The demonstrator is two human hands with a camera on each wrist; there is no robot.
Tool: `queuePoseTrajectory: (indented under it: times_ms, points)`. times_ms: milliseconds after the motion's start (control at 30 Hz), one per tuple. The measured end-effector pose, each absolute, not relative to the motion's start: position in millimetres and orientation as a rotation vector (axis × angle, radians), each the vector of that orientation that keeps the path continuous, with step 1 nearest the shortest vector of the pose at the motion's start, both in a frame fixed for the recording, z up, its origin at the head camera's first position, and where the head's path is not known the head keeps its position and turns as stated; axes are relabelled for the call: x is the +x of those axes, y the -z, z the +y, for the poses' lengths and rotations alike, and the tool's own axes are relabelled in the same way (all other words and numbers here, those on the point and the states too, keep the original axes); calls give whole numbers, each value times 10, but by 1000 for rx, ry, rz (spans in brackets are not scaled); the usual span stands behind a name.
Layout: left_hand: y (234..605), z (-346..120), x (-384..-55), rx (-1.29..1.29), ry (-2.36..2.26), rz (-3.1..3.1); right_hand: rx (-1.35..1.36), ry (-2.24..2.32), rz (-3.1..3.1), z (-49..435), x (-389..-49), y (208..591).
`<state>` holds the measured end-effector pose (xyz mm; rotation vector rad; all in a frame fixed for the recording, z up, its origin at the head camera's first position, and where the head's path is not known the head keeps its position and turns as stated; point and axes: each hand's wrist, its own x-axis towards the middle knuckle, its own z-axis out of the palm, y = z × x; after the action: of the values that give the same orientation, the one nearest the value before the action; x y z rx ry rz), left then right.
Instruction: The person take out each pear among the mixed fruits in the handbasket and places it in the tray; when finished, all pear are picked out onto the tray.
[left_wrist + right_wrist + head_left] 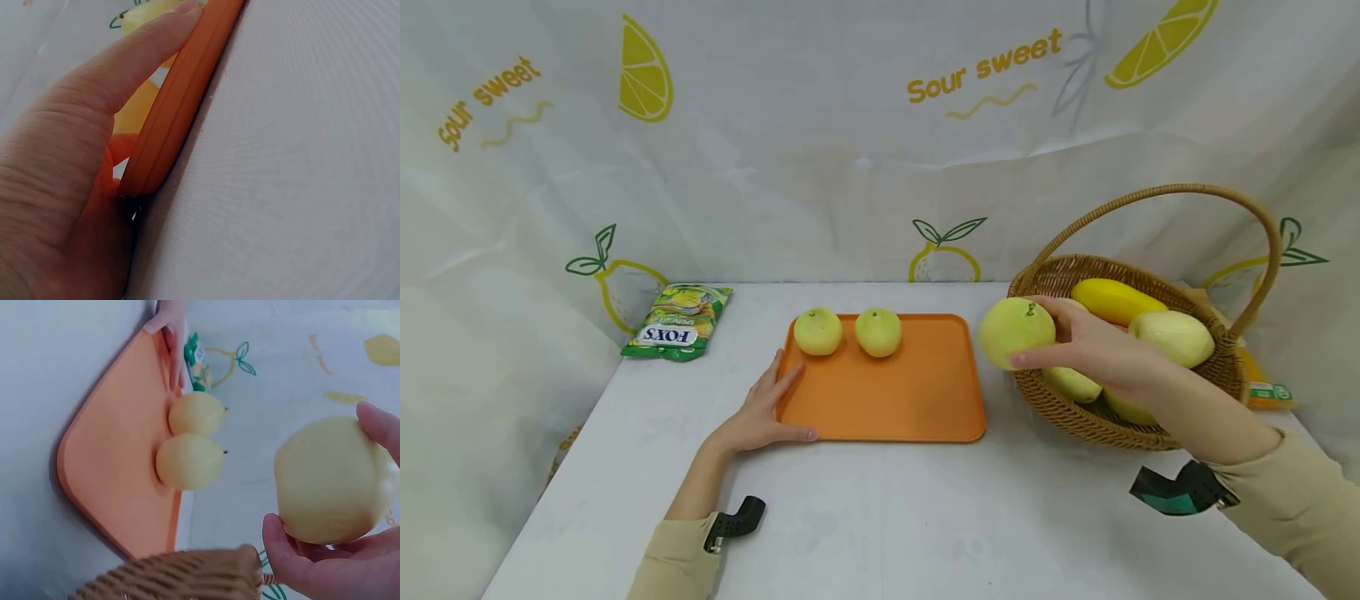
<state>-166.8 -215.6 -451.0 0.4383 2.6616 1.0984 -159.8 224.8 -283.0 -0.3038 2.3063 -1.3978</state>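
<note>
My right hand (pixel 1093 346) grips a round, pale yellow-green pear (pixel 1015 333) between thumb and fingers, in the air at the left side of the wicker basket (pixel 1060 421). In the right wrist view the pear (pixel 331 481) is held clear of the basket's rim. Two similar pears, a left one (pixel 817 332) and a right one (pixel 878 332), stand side by side at the back of an orange tray (pixel 895 400), stems up. My left hand (pixel 760 417) rests on the tray's near left corner, fingers spread along the left edge and thumb on the front rim (pixel 169 112).
Inside the tall-handled basket lie several pale fruits (pixel 1172 337) and a long yellow fruit (pixel 1116 302). A green FOX'S packet (pixel 679 322) lies at the back left. Behind the basket, an orange packet (pixel 1262 383) shows partly. A printed curtain (pixel 820 200) hangs along the table's back edge.
</note>
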Motion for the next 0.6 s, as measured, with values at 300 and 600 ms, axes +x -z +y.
queuePoseTrajectory:
  times_ms: [300, 600]
  points:
    - [4542, -2171, -1676, 441, -1120, 2656, -334, 1582, 2107, 1990, -1562, 2923]
    - [4534, -2171, -1673, 436, -1119, 2654, -185, 1712, 2015, 1738, -1587, 3164]
